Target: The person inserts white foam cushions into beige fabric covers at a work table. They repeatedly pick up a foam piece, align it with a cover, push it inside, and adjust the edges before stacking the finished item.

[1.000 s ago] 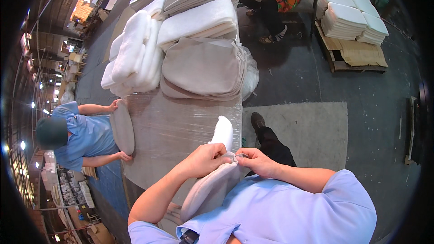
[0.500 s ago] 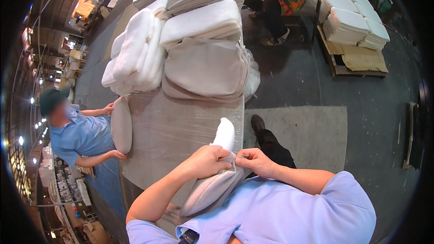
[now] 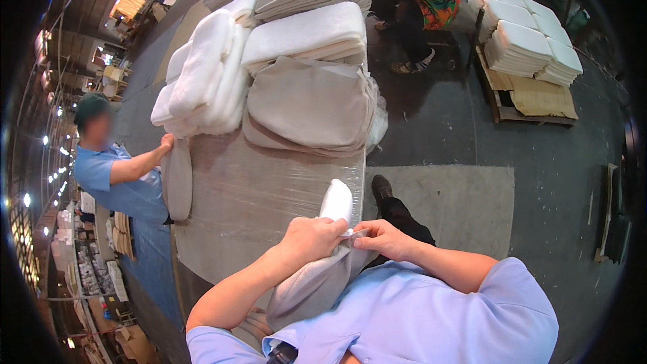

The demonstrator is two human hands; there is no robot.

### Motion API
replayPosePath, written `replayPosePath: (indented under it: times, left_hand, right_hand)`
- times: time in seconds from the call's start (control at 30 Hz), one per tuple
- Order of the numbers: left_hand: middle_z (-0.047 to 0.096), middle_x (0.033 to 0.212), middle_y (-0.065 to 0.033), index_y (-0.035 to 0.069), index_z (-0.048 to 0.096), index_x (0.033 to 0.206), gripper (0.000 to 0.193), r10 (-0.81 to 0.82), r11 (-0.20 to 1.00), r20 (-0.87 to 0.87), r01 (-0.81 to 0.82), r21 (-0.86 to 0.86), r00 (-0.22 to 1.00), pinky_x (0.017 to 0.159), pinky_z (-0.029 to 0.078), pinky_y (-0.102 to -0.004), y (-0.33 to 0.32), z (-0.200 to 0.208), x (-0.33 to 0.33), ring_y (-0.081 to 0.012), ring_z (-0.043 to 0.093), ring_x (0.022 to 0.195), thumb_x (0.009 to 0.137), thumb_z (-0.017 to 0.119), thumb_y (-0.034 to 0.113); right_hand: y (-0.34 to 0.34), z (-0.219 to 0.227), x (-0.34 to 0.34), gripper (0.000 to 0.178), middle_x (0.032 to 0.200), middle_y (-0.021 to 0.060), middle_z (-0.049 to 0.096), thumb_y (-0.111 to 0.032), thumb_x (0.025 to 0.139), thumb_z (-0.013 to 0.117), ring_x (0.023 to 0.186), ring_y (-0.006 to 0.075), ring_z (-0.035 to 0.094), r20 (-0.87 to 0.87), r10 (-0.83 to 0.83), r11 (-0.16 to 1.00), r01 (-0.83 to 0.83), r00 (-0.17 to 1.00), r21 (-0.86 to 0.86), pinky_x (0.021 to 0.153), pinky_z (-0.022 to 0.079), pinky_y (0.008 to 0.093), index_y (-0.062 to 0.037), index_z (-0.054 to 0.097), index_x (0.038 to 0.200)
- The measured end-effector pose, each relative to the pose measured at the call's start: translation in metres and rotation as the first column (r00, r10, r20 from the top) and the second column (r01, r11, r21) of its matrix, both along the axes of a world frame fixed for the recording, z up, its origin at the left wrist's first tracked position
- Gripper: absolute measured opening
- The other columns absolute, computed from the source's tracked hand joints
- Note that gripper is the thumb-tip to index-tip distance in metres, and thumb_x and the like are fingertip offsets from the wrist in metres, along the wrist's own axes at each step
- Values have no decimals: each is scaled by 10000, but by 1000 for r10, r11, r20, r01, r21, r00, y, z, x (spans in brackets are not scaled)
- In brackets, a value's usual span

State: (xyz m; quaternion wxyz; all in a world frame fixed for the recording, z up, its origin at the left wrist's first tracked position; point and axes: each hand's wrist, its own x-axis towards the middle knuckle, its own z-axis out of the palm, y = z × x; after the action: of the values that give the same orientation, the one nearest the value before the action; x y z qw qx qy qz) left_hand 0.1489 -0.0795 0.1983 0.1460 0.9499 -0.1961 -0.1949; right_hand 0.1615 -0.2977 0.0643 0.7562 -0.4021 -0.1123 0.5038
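Note:
A grey fabric cover (image 3: 311, 288), filled out by a pad, leans between my body and the near table edge. From its open end sticks a white foam-like pad (image 3: 337, 201). My left hand (image 3: 309, 237) is closed on the cover's edge beside the pad. Just to the right, my right hand (image 3: 383, 238) pinches the same edge between thumb and fingers. Both hands meet closely at the opening, and their fingertips partly hide it.
On the plastic-covered table (image 3: 249, 195) lie a stack of grey covers (image 3: 303, 101) and piles of white pads (image 3: 306, 30). At left a co-worker (image 3: 125, 162) holds a grey cushion (image 3: 178, 182). Another person (image 3: 431, 0) stands beyond. Stacked white pads (image 3: 517, 47) rest on a pallet (image 3: 532, 119).
My hands stay at the opening, with the fingers slightly shifted along the edge. The co-worker at left has straightened up, with one hand now at the top of the cushion.

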Motion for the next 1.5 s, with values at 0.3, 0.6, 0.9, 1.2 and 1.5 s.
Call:
replayPosePath:
  times: [0.3,0.6,0.9,1.2,1.5]
  left_hand:
    - [680,737,-50,137,668,1072,215,-112,988,164,93,124,980,510,544,-412,3,-10,-4,-266,716,612,869,702,198]
    - [636,788,-16,152,686,1105,274,-154,987,114,149,54,981,605,565,-409,13,-9,11,-234,728,710,869,752,275]
    - [458,1559,-227,144,748,1303,435,-76,976,353,141,-164,933,1022,577,-457,29,-29,40,-376,645,1231,881,828,217]
    - [608,1353,-200,74,723,1321,395,253,874,85,-190,-448,964,932,615,-409,45,-58,49,-361,675,1163,939,792,147]
    - [639,886,-103,53,803,1087,176,576,593,-193,-568,-571,794,672,545,-377,54,-82,62,-241,649,744,983,773,192]
  right_hand:
    - [-2,-7,8,231,824,-96,578,-323,1057,724,765,44,476,-232,125,989,-139,965,-44,691,402,252,-98,743,1006]
    - [-1,17,13,208,860,-46,589,-237,1086,671,756,82,515,204,15,975,31,979,-219,686,431,279,-50,722,1011]
    - [16,22,42,138,1468,201,483,-184,1049,676,1330,368,481,844,-21,914,353,536,-202,1100,439,442,-59,731,1059]
    - [42,15,104,229,1659,191,411,-222,1099,597,1450,355,513,720,173,966,27,672,-257,1117,484,428,-49,733,1162]
    - [69,-4,142,296,1319,102,706,-270,1088,635,1078,211,682,422,209,923,-35,882,-384,929,542,337,-12,780,1106]
